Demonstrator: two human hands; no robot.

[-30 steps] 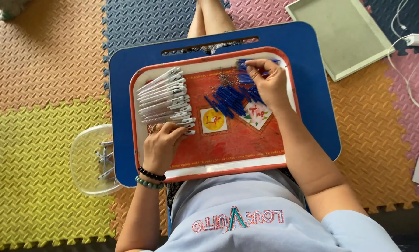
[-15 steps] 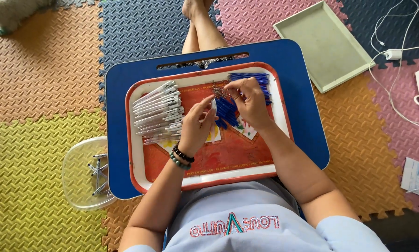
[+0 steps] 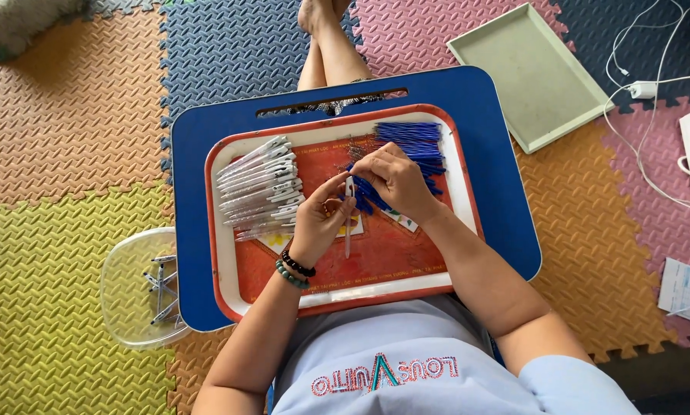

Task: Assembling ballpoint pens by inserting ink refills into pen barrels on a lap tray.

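Both hands have come together over the red tray. The left hand pinches a white pen barrel upright; the right hand, at 1 o'clock, fingers closed narrowly on its top, has brought a blue refill from the pile.

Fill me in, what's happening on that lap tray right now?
A person sits on foam mats with a blue lap desk holding a red tray. The left hand holds a white pen barrel upright while the right hand meets it at the top, over a pile of blue refills. A row of white pens lies at the tray's left. A clear dish with a few pens sits on the floor.
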